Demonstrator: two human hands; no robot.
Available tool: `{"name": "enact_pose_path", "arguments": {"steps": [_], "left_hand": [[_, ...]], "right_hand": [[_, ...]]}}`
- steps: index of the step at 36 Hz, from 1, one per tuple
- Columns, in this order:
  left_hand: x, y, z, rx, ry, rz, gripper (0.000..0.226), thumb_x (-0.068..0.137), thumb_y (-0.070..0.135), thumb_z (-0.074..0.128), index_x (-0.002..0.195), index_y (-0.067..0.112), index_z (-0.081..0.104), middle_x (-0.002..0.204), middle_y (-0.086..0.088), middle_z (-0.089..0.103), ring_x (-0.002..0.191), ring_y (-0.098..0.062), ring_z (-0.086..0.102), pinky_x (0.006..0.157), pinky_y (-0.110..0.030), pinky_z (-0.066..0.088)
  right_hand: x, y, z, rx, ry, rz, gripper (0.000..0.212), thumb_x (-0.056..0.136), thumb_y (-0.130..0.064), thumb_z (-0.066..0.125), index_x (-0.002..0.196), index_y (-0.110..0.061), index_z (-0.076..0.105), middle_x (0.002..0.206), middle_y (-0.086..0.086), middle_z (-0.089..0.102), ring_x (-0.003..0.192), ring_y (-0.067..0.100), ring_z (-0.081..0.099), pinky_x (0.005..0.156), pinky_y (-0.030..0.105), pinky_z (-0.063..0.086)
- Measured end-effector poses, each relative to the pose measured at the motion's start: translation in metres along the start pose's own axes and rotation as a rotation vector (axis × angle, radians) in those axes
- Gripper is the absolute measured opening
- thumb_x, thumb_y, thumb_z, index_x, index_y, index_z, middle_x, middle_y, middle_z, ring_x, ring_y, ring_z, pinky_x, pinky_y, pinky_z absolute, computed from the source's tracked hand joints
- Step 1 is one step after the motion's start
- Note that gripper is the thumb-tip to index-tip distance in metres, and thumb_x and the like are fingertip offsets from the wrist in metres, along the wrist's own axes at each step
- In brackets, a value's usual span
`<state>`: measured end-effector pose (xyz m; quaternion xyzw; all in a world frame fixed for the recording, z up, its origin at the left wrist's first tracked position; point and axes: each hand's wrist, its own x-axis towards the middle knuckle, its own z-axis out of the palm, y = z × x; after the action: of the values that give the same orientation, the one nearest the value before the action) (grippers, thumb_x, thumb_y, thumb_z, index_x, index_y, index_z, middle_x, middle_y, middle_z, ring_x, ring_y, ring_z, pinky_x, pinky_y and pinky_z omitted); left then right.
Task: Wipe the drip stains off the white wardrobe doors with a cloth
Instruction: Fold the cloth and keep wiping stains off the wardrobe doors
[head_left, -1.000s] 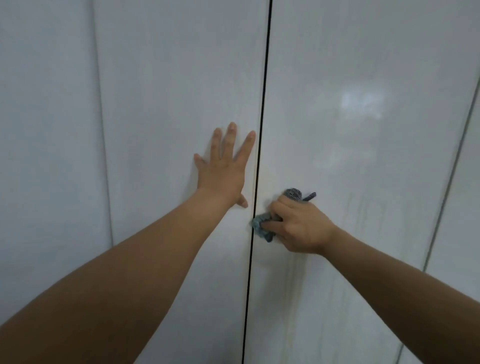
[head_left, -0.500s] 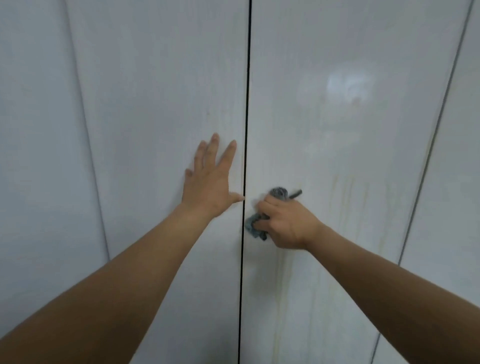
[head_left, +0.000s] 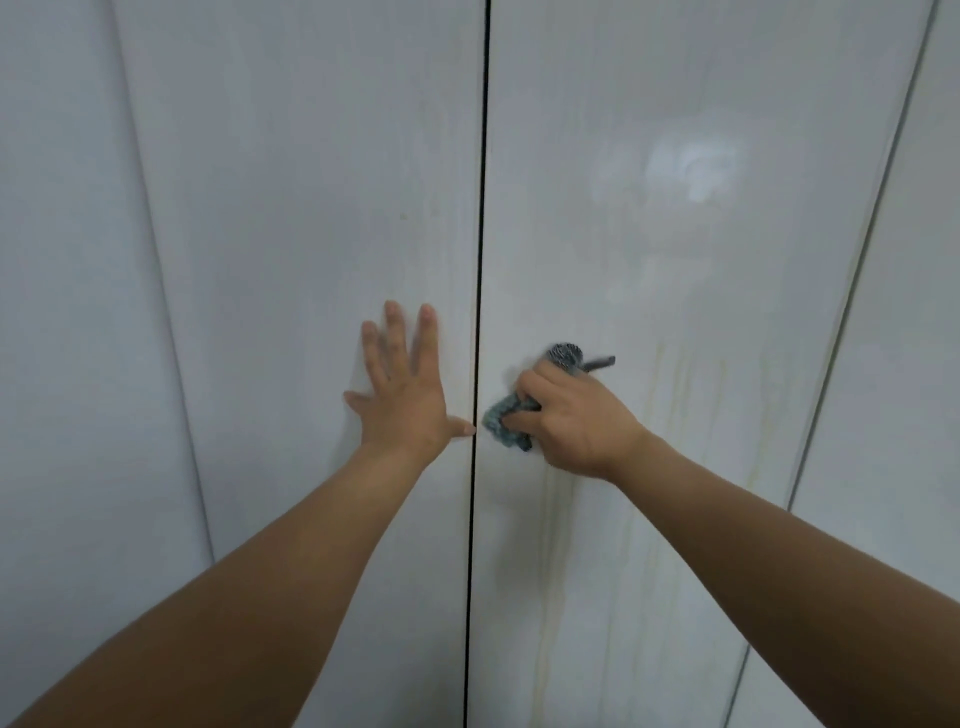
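Two white wardrobe doors fill the view, split by a dark vertical gap (head_left: 478, 260). My left hand (head_left: 402, 395) lies flat with spread fingers on the left door (head_left: 311, 208), its thumb reaching the gap. My right hand (head_left: 566, 421) grips a bunched grey-blue cloth (head_left: 504, 418) and presses it on the right door (head_left: 675, 260) just right of the gap. Faint yellowish drip stains (head_left: 685, 395) run down the right door beside my right hand, and more stains (head_left: 545, 597) streak below it.
Further white panels stand at the far left (head_left: 62, 312) and far right (head_left: 893, 364), each behind a thin seam. A bright light reflection (head_left: 691, 166) shines on the upper right door.
The view has shifted, so the door gap sits further left in the frame. My left hand's thumb has moved out to the gap. My right hand keeps the cloth pressed at nearly the same spot.
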<state>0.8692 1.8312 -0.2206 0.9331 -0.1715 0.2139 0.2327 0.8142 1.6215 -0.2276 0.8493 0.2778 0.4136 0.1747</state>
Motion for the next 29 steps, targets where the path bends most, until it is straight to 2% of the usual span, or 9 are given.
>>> {"name": "enact_pose_path", "arguments": {"steps": [6, 8, 10, 12, 17, 19, 24, 26, 29], "left_hand": [[-0.003, 0.000, 0.002, 0.024, 0.000, 0.008, 0.156, 0.066, 0.058, 0.090, 0.148, 0.037, -0.041, 0.153, 0.003, -0.053, 0.149, -0.032, -0.038, 0.109, -0.082, 0.019], [-0.002, 0.001, 0.002, 0.026, 0.000, 0.013, 0.158, 0.064, 0.058, 0.091, 0.149, 0.037, -0.040, 0.154, 0.003, -0.052, 0.149, -0.033, -0.037, 0.108, -0.082, 0.019], [-0.002, 0.000, 0.002, 0.030, -0.001, 0.017, 0.160, 0.061, 0.060, 0.091, 0.148, 0.037, -0.041, 0.153, 0.003, -0.053, 0.149, -0.033, -0.037, 0.108, -0.082, 0.019], [-0.003, -0.002, 0.003, 0.033, 0.005, 0.017, 0.161, 0.060, 0.062, 0.091, 0.148, 0.038, -0.041, 0.153, 0.003, -0.053, 0.149, -0.033, -0.037, 0.108, -0.082, 0.018], [-0.002, 0.001, 0.005, 0.041, 0.017, 0.001, 0.159, 0.063, 0.062, 0.090, 0.148, 0.036, -0.041, 0.153, 0.002, -0.054, 0.149, -0.033, -0.037, 0.109, -0.082, 0.019], [0.000, 0.002, 0.003, 0.050, 0.017, 0.003, 0.157, 0.064, 0.062, 0.089, 0.146, 0.036, -0.043, 0.152, 0.002, -0.055, 0.149, -0.034, -0.037, 0.109, -0.082, 0.020], [-0.002, 0.003, 0.004, 0.048, 0.014, 0.013, 0.158, 0.063, 0.061, 0.091, 0.149, 0.037, -0.040, 0.154, 0.002, -0.052, 0.150, -0.033, -0.036, 0.108, -0.082, 0.021], [-0.003, 0.002, 0.005, 0.054, 0.012, 0.011, 0.159, 0.063, 0.061, 0.090, 0.149, 0.036, -0.040, 0.154, 0.002, -0.052, 0.150, -0.034, -0.036, 0.108, -0.082, 0.021], [-0.003, 0.002, 0.004, 0.055, 0.005, 0.013, 0.158, 0.063, 0.062, 0.089, 0.149, 0.035, -0.040, 0.154, 0.000, -0.052, 0.149, -0.035, -0.036, 0.108, -0.082, 0.021]], "right_hand": [[0.032, 0.008, -0.017, 0.020, 0.192, 0.230, 0.016, 0.084, -0.013, 0.065, 0.092, -0.013, 0.079, 0.090, 0.010, 0.053, 0.088, 0.031, 0.048, 0.057, 0.036, 0.043], [0.027, 0.002, -0.010, 0.048, 0.247, 0.294, 0.025, 0.086, -0.013, 0.058, 0.098, -0.014, 0.080, 0.091, 0.011, 0.054, 0.088, 0.031, 0.048, 0.060, 0.034, 0.041], [0.012, -0.008, 0.001, 0.069, 0.260, 0.326, 0.020, 0.086, -0.012, 0.066, 0.100, -0.014, 0.079, 0.091, 0.011, 0.054, 0.087, 0.031, 0.049, 0.063, 0.035, 0.042], [-0.008, -0.020, 0.014, 0.094, 0.201, 0.277, 0.013, 0.083, -0.014, 0.074, 0.095, -0.016, 0.078, 0.088, 0.010, 0.053, 0.084, 0.029, 0.048, 0.064, 0.033, 0.037], [-0.003, -0.012, 0.010, 0.062, -0.098, -0.038, 0.014, 0.078, -0.014, 0.072, 0.088, -0.022, 0.079, 0.088, 0.005, 0.052, 0.086, 0.028, 0.050, 0.062, 0.033, 0.036], [0.024, 0.003, -0.006, 0.035, -0.022, 0.004, 0.013, 0.076, -0.017, 0.079, 0.088, -0.021, 0.079, 0.088, 0.006, 0.054, 0.088, 0.030, 0.053, 0.062, 0.033, 0.037], [0.038, 0.015, -0.019, 0.021, 0.284, 0.252, 0.016, 0.089, -0.016, 0.064, 0.094, -0.012, 0.078, 0.089, 0.013, 0.055, 0.086, 0.032, 0.050, 0.058, 0.038, 0.045], [0.016, 0.007, -0.009, 0.015, 0.276, 0.210, 0.012, 0.089, -0.017, 0.071, 0.098, -0.013, 0.077, 0.088, 0.013, 0.055, 0.084, 0.031, 0.050, 0.062, 0.037, 0.041], [-0.026, -0.001, 0.006, -0.009, 0.093, 0.069, 0.013, 0.088, -0.018, 0.072, 0.100, -0.017, 0.076, 0.089, 0.011, 0.056, 0.083, 0.029, 0.050, 0.063, 0.033, 0.034]]}}
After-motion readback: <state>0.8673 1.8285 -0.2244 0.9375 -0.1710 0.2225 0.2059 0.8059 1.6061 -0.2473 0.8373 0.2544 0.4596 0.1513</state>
